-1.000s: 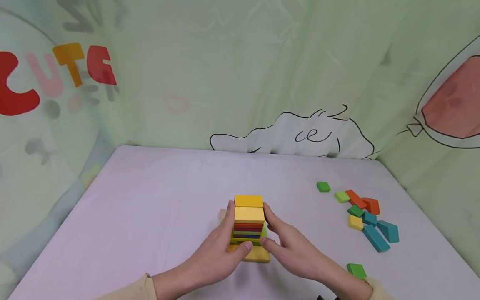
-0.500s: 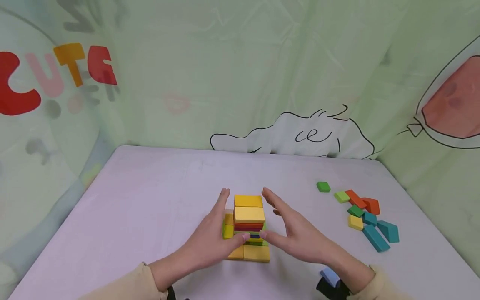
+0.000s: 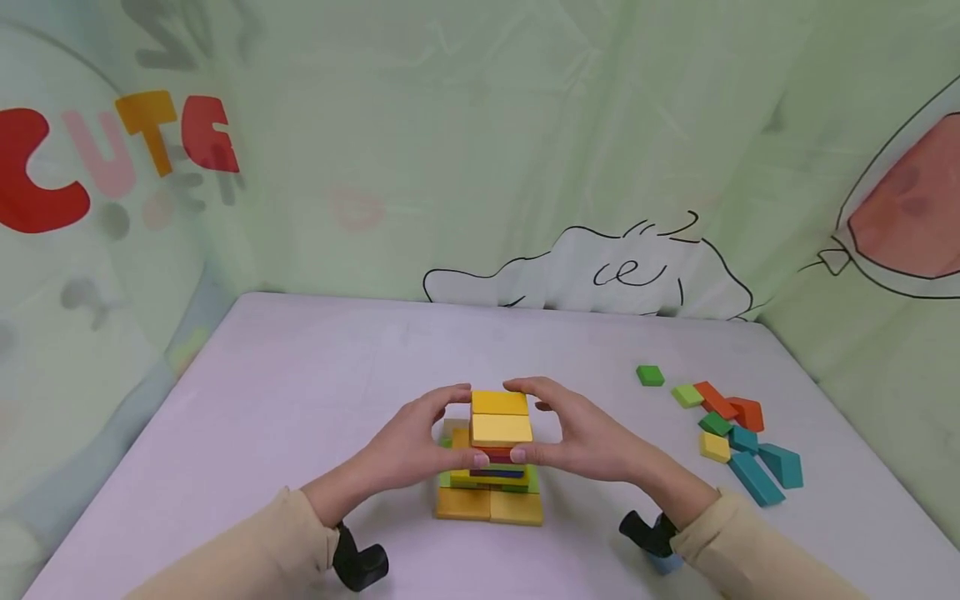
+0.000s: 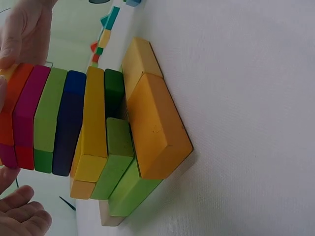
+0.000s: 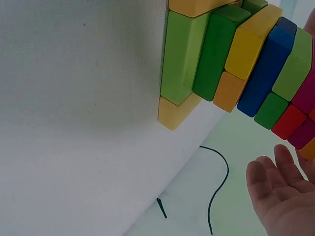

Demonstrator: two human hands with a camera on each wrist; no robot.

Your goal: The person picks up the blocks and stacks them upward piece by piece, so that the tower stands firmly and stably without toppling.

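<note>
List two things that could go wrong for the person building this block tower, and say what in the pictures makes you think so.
1. The tower could topple: its layers sit staggered rather than flush, as the left wrist view shows, and both hands pinch only the top yellow blocks.
2. A squeeze or nudge from the left hand or right hand may slide the upper layers off the orange base blocks.

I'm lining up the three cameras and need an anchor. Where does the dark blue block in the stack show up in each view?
Head: the dark blue block is a thin dark strip low in the stack, below the thumbs.
Left wrist: it stands on edge, left of centre, between a light green and a yellow block.
Right wrist: it slants at upper right, beside a yellow block.
Shared landmark: the orange base block.
</note>
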